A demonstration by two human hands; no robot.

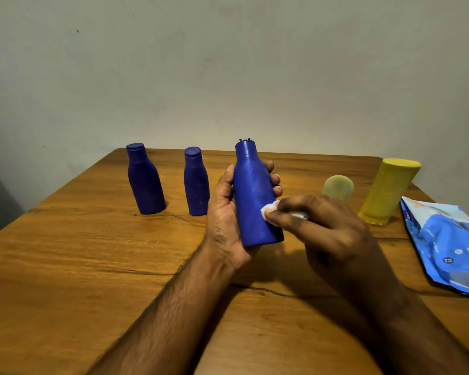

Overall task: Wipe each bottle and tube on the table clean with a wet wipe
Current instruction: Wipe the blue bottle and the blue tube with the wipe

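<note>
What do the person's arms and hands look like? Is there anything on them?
Both arms are bare all the way up, with no sleeves showing. The left hand and right hand wear no gloves, and I see no rings, watch or bracelet. The forearms have some hair, and the fingernails look short.

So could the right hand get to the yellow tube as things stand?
Probably yes. The yellow tube stands just beyond the right hand with bare table between them, but that hand pinches the wipe against the bottle that the left hand holds.
</note>
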